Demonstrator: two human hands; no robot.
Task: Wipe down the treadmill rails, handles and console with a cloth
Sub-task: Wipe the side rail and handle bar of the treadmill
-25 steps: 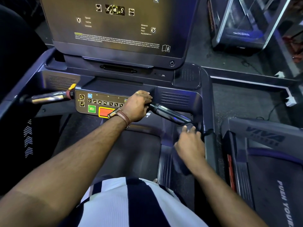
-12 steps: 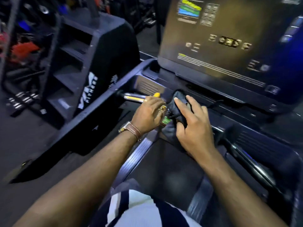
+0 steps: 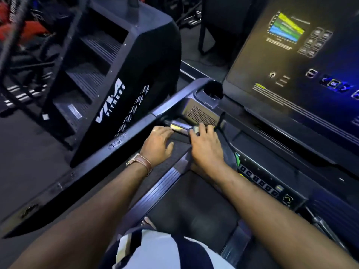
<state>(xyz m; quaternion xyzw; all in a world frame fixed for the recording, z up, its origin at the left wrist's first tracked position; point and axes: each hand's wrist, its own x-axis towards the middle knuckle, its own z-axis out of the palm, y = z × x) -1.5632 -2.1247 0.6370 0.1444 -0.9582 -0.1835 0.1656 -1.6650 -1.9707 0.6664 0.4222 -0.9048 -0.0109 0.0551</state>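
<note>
Dim gym floor surrounds the treadmill [image 3: 159, 183]. You're on the handles step. Your right hand [image 3: 206, 146] curls its fingers [image 3: 203, 129] over the chrome handle [image 3: 179, 128] at mid-frame. The cloth is probably bunched under that palm, though I can't tell. Your left hand [image 3: 158, 141] rests alongside, fingers pressed together. Next, rub along the bar's full length.

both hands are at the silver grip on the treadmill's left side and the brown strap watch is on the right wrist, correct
Not quite: the head view shows the brown-strap watch on the left wrist, behind the left hand. The rest holds: it and the right hand are both at the silver grip on the left side of the treadmill.
</note>
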